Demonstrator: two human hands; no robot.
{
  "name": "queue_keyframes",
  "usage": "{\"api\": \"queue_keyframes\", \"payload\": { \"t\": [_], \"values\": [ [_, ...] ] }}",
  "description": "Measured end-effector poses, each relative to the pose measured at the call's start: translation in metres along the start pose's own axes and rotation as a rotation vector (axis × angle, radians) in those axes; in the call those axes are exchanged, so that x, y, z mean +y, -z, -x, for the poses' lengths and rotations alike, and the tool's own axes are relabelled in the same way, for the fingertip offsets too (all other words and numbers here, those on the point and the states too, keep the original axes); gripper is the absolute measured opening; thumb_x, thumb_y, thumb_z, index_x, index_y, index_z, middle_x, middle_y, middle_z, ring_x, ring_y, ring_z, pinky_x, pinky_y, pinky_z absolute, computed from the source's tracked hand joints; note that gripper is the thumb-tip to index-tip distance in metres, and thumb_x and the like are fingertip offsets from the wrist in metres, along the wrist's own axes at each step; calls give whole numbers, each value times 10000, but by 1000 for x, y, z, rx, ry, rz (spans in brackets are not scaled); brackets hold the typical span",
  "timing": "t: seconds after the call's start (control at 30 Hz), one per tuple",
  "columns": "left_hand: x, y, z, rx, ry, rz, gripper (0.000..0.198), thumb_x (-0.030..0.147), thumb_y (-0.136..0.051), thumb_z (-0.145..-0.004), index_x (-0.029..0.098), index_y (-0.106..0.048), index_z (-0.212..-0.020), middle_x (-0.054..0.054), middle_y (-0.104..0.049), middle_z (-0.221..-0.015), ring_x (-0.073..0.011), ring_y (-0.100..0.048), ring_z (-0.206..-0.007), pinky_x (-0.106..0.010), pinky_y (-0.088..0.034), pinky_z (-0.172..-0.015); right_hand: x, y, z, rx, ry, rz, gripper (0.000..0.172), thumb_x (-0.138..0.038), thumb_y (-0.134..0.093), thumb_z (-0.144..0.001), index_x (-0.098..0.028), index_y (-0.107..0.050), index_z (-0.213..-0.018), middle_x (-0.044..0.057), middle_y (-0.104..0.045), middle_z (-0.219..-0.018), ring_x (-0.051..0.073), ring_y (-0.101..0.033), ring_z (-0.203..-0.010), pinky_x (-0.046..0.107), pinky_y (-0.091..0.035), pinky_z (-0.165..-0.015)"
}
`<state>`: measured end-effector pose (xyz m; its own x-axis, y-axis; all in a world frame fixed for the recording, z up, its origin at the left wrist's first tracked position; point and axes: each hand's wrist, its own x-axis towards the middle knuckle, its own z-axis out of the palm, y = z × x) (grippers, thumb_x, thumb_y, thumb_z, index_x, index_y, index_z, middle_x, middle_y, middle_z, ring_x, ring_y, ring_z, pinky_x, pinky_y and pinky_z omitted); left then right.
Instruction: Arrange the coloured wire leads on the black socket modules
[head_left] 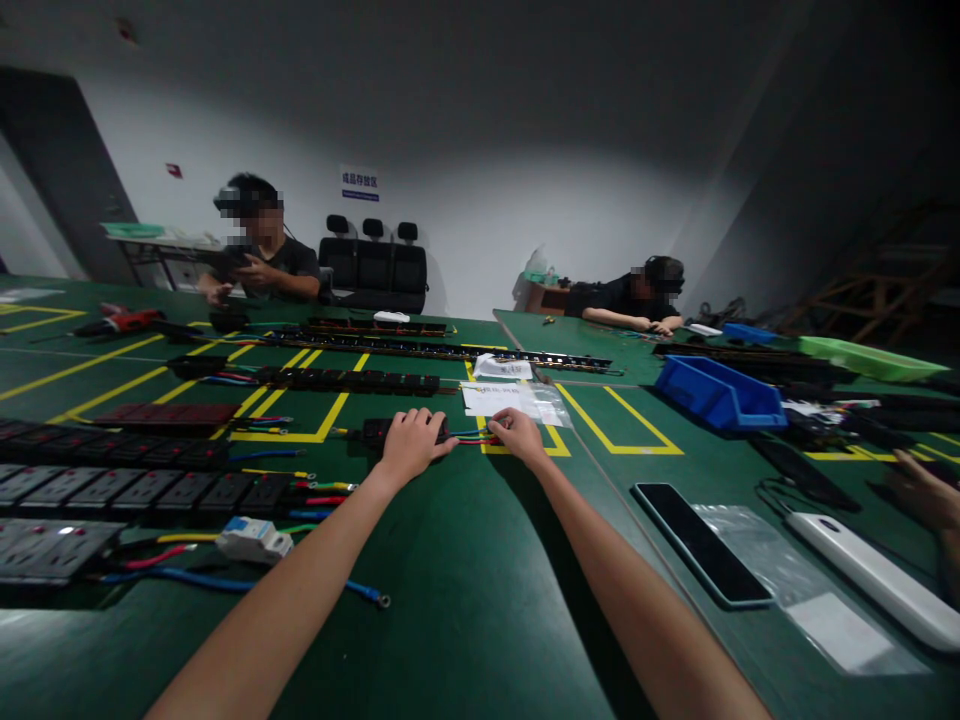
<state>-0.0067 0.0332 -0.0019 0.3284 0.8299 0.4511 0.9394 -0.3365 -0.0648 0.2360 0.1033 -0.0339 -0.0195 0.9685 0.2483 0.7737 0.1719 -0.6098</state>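
Note:
My left hand [411, 442] is closed over a small black socket block [373, 432] lying on the green table, its fingers draped across the top and the thumb pointing right. Blue, green and red wires [469, 437] run out of the block toward the right. At their far ends my right hand [516, 436] pinches the wires between thumb and fingers; the exact tips are hidden. Just behind that hand lies a white paper label [501, 398] in a clear bag. A short yellow wire end [342, 433] shows at the block's left side.
Several socket strips [142, 490] with loose wires fill the left. Right are a phone [701, 543], a white power bank [874, 580], a blue bin [716, 393] and another person's hand [926, 490]. Two people [259, 245] sit across the table.

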Motion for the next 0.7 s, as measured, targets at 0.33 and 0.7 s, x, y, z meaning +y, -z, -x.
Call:
{"api": "queue_keyframes", "payload": {
  "t": [0.33,0.7],
  "values": [
    [0,-1,1,12,-1,-23,559,642,-402,-963,188,-603,-1219,-142,-645,-1069,-297,-562,-1004,-396,-351,-822,2,-2,0,36,38,-41,267,-452,-588,-890,-231,-709,-979,25,-708,-899,174,-642,-818,242,-388,-640],
    [0,1,0,-2,8,16,581,650,-393,-964,183,-600,-1241,-146,-646,-1082,-299,-568,-1013,-396,-356,-831,0,-2,0,95,26,94,255,-453,-582,-882,-212,-649,-832,32,-667,-827,170,-585,-753,246,-332,-603]
  ]
}}
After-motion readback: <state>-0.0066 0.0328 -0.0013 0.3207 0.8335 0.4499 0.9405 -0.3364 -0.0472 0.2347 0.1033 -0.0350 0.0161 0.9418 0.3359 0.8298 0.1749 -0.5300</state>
